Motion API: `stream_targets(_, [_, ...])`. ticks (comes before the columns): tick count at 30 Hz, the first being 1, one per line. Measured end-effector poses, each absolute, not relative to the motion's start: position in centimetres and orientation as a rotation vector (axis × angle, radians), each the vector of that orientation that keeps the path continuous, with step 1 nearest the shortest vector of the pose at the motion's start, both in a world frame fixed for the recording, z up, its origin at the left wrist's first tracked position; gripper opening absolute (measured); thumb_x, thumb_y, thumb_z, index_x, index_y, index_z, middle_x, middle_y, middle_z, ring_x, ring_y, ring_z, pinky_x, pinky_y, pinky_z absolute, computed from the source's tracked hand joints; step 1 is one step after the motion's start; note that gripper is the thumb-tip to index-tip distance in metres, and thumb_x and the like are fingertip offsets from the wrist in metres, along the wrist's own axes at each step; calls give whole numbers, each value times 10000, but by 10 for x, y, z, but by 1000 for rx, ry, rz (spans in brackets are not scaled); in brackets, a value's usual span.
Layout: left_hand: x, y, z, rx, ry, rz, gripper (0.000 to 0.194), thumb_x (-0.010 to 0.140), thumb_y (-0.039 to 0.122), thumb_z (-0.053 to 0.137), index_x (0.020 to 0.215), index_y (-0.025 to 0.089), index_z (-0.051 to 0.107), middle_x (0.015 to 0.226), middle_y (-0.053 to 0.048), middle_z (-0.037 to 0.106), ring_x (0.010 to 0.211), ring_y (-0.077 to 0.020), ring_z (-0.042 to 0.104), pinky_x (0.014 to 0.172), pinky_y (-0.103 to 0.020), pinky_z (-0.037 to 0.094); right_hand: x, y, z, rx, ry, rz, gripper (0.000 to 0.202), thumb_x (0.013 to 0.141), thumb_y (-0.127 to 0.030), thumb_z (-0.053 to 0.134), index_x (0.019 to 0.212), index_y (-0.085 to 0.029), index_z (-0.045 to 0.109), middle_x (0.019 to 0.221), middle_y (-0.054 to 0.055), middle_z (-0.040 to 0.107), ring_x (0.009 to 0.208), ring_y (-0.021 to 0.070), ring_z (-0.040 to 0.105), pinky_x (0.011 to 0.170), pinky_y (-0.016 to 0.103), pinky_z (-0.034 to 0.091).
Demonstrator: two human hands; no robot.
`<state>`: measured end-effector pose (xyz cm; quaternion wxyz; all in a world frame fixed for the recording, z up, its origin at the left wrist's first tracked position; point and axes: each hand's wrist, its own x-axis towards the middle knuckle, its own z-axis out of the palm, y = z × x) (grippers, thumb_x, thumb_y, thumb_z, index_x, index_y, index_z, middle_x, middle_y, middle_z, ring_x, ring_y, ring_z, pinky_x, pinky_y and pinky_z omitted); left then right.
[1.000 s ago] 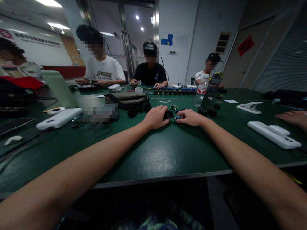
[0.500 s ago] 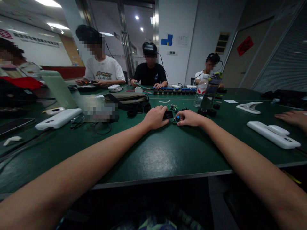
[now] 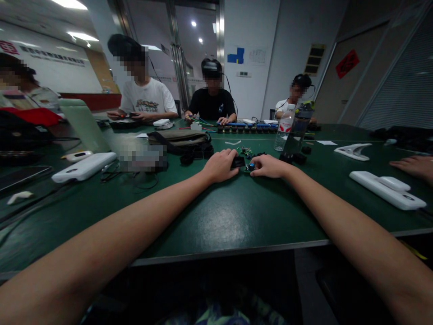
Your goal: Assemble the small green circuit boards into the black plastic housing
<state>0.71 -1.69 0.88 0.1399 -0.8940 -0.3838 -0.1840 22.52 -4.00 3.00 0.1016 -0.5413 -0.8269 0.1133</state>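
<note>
From the head view, we're looking down two bare forearms at the middle of a green table (image 3: 216, 216), and here's the state of play. The left hand (image 3: 221, 166) has a small black piece (image 3: 239, 161) between thumb and fingers, a grasp as far as we can make out. Just beside it, the right hand (image 3: 269, 166) pinches a small green board (image 3: 247, 170) with a round blue part (image 3: 251, 166) on top, thumb in front, the far fingers partly hidden from us.

So how far along are we? Somewhere in the middle, we'd judge: piece and board sit close together but apart, a narrow gap between them, and we see no join. Right behind lies a loose cluster of green parts (image 3: 245, 150), in neither hand, so there looks to be plenty left. Finished work? None we can pick out at this size.

Now the pose! Both arms stretch well forward, running in from the lower corners and converging. Palms face down, wrists low over the tabletop, fingers curled inward, the two hands nearly facing each other across those little parts.
</note>
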Motion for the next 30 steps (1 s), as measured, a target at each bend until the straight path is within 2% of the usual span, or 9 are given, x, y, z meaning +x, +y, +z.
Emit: stream_targets(30, [7,-17,8,-2653,-1126,-445,390,872,293,514,1233,146,512,1174,-139,640,1093,-287,624,967,-403,506,225,-41,29,-1571,-2431,345,313,785,-360,730,1029,-166,705,793,9,672,691,147,575,673,251,400])
